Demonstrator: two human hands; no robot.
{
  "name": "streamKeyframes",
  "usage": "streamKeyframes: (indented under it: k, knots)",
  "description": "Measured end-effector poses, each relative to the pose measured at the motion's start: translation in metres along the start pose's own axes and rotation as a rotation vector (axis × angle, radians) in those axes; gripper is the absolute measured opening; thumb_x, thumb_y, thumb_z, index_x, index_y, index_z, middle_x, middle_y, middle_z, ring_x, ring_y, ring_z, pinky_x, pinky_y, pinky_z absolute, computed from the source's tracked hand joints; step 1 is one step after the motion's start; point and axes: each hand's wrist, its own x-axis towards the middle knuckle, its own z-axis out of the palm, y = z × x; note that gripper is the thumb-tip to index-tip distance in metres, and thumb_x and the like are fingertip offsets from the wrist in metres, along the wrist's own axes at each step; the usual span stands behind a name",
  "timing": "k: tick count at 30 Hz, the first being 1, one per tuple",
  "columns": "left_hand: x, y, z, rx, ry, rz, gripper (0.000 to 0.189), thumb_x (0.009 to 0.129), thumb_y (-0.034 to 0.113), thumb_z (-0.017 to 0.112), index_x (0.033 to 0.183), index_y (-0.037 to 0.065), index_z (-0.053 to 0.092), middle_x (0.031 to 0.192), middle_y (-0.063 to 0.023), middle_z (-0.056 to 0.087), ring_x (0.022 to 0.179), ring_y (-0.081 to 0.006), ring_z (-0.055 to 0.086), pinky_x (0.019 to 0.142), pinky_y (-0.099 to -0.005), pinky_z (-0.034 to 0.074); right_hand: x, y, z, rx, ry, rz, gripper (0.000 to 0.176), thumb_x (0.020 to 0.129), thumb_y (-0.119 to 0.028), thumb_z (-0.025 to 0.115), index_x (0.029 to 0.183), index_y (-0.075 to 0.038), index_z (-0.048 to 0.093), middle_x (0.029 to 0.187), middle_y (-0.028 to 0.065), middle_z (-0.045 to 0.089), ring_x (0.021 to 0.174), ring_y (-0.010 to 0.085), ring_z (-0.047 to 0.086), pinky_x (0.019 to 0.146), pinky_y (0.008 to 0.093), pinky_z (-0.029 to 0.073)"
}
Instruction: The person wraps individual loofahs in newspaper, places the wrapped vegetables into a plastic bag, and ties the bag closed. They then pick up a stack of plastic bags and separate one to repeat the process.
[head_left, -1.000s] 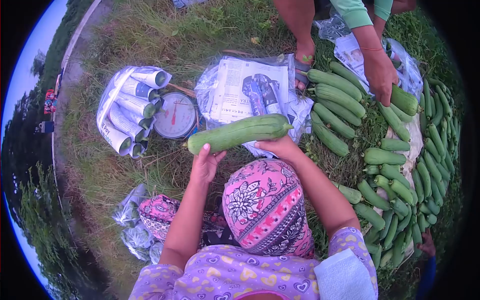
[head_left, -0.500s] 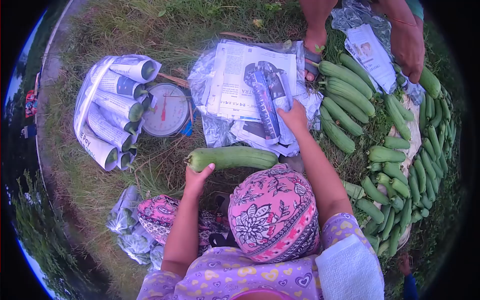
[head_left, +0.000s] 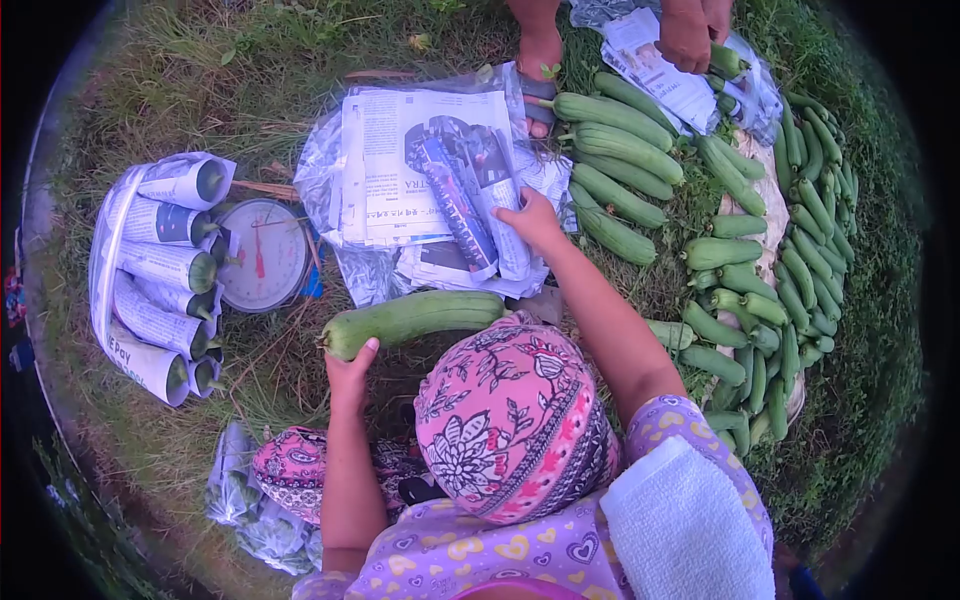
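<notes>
One long gourd (head_left: 415, 318) sits gripped at one end in the left hand (head_left: 350, 376), near the newspaper stack (head_left: 378, 170), apparently leaving the right hand (head_left: 528, 220) free to touch a paper roll (head_left: 511, 252); whether it pinches is unclear.

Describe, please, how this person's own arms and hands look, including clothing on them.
The left hand and right hand are bare, with no gloves, rings or watch visible. The right sleeve is short, lilac, printed with yellow and purple hearts. Only a little of the left sleeve shows, also lilac. A white towel covers part of the right shoulder.
</notes>
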Motion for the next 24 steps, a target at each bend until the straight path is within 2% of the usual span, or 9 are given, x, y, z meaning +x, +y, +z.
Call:
streamKeyframes:
  k: [2, 3, 4, 8, 10, 13, 18, 21, 24]
  knots:
    - [0.001, -0.003, -0.002, -0.006, 0.000, -0.011, 0.057, 0.074, 0.009, 0.071, 0.124, -0.001, 0.045, 0.113, -0.0087, 0.056, 0.102, -0.0181, 0.055, 0.090, -0.0315, 0.042, -0.026, -0.006, -0.021, 0.334, -0.030, 0.001, 0.055, 0.067, -0.021, 0.077, 0.110, 0.006, 0.055, 0.098, 0.0157, 0.064, 0.088, 0.0202, 0.062, 0.080, 0.0312, 0.048]
    - [0.002, -0.004, -0.003, -0.008, -0.003, -0.017, 0.057, 0.074, 0.009, 0.071, 0.124, 0.000, 0.046, 0.113, -0.0087, 0.056, 0.102, -0.0180, 0.055, 0.090, -0.0316, 0.042, -0.042, -0.014, -0.038, 0.378, -0.003, -0.011, 0.047, 0.070, -0.010, 0.074, 0.110, 0.006, 0.055, 0.098, 0.0103, 0.064, 0.088, 0.0140, 0.059, 0.079, 0.0288, 0.047]
    - [0.003, -0.006, -0.005, -0.008, -0.005, -0.034, 0.056, 0.074, 0.009, 0.071, 0.124, 0.000, 0.046, 0.113, -0.0088, 0.056, 0.102, -0.0179, 0.055, 0.090, -0.0316, 0.042, -0.054, -0.014, -0.056, 0.433, -0.005, -0.076, 0.047, 0.071, -0.010, 0.073, 0.112, 0.005, 0.054, 0.101, 0.0090, 0.063, 0.089, 0.0145, 0.059, 0.082, 0.0295, 0.046]
    - [0.007, -0.015, -0.009, 0.021, -0.021, -0.083, 0.054, 0.075, 0.009, 0.071, 0.123, 0.000, 0.046, 0.113, -0.0090, 0.056, 0.101, -0.0177, 0.055, 0.090, -0.0318, 0.043, -0.096, -0.003, -0.153, 0.289, 0.029, -0.099, 0.052, 0.070, -0.009, 0.072, 0.117, 0.003, 0.053, 0.106, 0.0072, 0.061, 0.096, 0.0143, 0.055, 0.090, 0.0291, 0.041]
    - [0.006, -0.010, -0.004, 0.040, -0.047, -0.115, 0.055, 0.075, 0.009, 0.071, 0.123, 0.000, 0.046, 0.113, -0.0091, 0.056, 0.102, -0.0179, 0.055, 0.090, -0.0319, 0.043, -0.108, 0.017, -0.200, 0.053, 0.014, -0.101, 0.055, 0.067, -0.008, 0.071, 0.118, 0.003, 0.053, 0.108, 0.0079, 0.059, 0.099, 0.0157, 0.054, 0.092, 0.0289, 0.040]
    - [0.008, -0.011, 0.000, 0.089, -0.079, -0.084, 0.055, 0.075, 0.009, 0.070, 0.123, -0.001, 0.045, 0.114, -0.0093, 0.056, 0.103, -0.0182, 0.054, 0.091, -0.0321, 0.042, -0.120, 0.024, -0.244, -0.215, 0.033, -0.160, 0.058, 0.062, -0.015, 0.072, 0.114, 0.003, 0.055, 0.106, 0.0123, 0.057, 0.099, 0.0207, 0.056, 0.092, 0.0312, 0.041]
    - [0.008, -0.012, 0.012, 0.050, -0.117, -0.072, 0.058, 0.074, 0.012, 0.071, 0.125, 0.000, 0.045, 0.115, -0.0094, 0.055, 0.104, -0.0187, 0.054, 0.093, -0.0325, 0.041, -0.089, 0.028, -0.257, -0.499, 0.018, -0.177, 0.057, 0.062, -0.017, 0.071, 0.114, 0.000, 0.057, 0.106, 0.0153, 0.058, 0.100, 0.0288, 0.057, 0.092, 0.0338, 0.043]
    - [0.002, -0.004, 0.021, 0.044, -0.093, -0.059, 0.059, 0.073, 0.013, 0.072, 0.124, 0.000, 0.046, 0.114, -0.0088, 0.056, 0.104, -0.0185, 0.054, 0.092, -0.0324, 0.041, -0.054, 0.028, -0.241, -0.615, 0.012, -0.277, 0.054, 0.062, -0.017, 0.070, 0.112, -0.002, 0.058, 0.106, 0.0157, 0.058, 0.101, 0.0322, 0.056, 0.092, 0.0365, 0.043]
    - [0.001, 0.002, 0.025, 0.079, -0.091, -0.046, 0.057, 0.073, 0.010, 0.071, 0.123, 0.000, 0.047, 0.112, -0.0083, 0.057, 0.103, -0.0178, 0.055, 0.091, -0.0319, 0.042, -0.036, 0.024, -0.222, -0.764, -0.043, -0.239, 0.054, 0.063, -0.017, 0.071, 0.113, -0.003, 0.058, 0.107, 0.0153, 0.058, 0.101, 0.0319, 0.056, 0.092, 0.0370, 0.043]
